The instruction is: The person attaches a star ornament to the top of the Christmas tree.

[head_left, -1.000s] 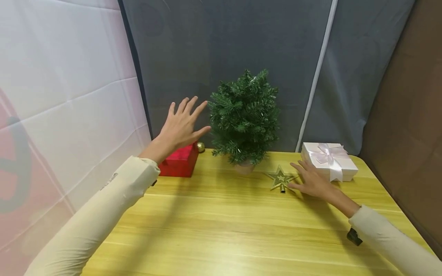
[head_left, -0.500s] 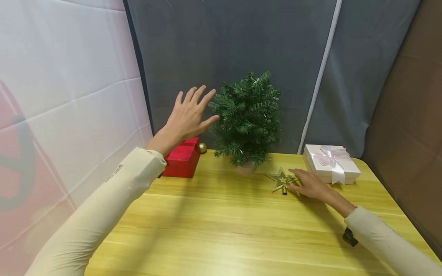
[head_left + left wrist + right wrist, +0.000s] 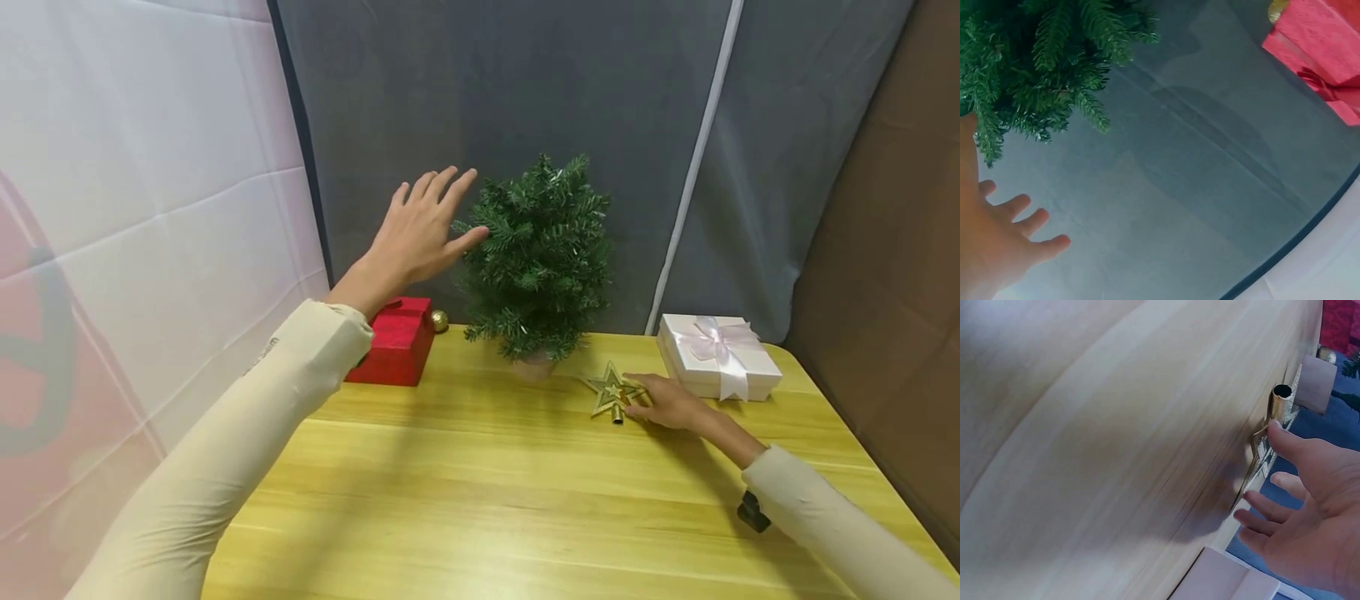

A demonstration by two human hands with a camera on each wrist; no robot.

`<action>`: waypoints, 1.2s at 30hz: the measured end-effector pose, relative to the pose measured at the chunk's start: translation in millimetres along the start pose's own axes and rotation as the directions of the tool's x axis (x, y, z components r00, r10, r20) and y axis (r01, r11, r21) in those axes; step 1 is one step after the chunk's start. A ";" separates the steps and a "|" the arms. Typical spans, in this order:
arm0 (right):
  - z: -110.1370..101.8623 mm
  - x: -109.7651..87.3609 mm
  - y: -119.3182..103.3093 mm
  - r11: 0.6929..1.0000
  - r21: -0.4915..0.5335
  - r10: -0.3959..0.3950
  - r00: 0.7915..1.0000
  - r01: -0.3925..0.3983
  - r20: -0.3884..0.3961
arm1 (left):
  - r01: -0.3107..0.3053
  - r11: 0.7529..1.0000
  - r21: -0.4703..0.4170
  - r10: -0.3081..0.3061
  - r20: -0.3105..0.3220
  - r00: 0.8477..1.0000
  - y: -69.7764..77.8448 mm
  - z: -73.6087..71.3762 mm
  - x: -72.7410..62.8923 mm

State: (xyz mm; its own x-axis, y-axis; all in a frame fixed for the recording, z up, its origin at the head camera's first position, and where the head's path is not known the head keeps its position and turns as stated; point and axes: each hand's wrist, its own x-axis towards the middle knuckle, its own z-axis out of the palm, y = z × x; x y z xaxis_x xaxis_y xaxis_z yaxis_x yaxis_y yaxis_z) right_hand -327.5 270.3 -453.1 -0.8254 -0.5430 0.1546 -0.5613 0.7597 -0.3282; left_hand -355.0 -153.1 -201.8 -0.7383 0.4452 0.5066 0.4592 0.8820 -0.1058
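A small green artificial Christmas tree point(image 3: 536, 258) stands upright in a pale pot point(image 3: 534, 367) at the table's back. My left hand point(image 3: 420, 233) is raised at its left, fingers spread and straight. The thumb overlaps the branches in the head view; whether it touches them I cannot tell. A gold star tree topper point(image 3: 612, 390) with a short hollow tube point(image 3: 1281, 399) lies on the table right of the pot. Around the star's right point, my right hand point(image 3: 671, 404) has its thumb and fingers apart. In the right wrist view the thumb tip is close to the tube.
A red gift box point(image 3: 397, 346) sits at the back left, with a gold ball point(image 3: 439, 321) beside it. To the right is a white gift box point(image 3: 723, 354) with a ribbon bow. Grey cloth point(image 3: 390, 83) hangs behind the wooden table point(image 3: 480, 500).
My left hand has risen and shifted right towards the tree's upper part. My right hand has moved slightly left, closer round the star. The tree and boxes stay in place.
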 end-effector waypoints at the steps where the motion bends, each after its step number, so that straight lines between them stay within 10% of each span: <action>1: 0.5 0.2 0.6 1.000 -0.007 -0.007 1.000 0.007 -0.004 | 0.004 1.000 -0.011 -0.004 0.003 1.000 0.2 0.2 1.7; 11: -0.7 3.6 0.7 0.999 0.003 0.036 0.999 -0.036 0.019 | 0.018 0.983 -0.183 -0.012 0.034 0.999 5.9 6.5 16.8; 36: -6.0 4.8 8.1 0.992 0.120 0.065 0.990 -0.050 -0.125 | -0.055 0.826 -0.561 0.015 -0.075 0.997 12.5 28.6 35.4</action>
State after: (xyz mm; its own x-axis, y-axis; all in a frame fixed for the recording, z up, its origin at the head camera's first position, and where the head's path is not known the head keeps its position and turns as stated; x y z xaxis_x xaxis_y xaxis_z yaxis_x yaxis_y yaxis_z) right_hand -336.4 276.0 -449.4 -0.8613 -0.4434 0.2483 -0.5080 0.7376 -0.4449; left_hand -389.5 -121.9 -209.6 -0.6922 0.4457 0.5676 0.6969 0.6172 0.3652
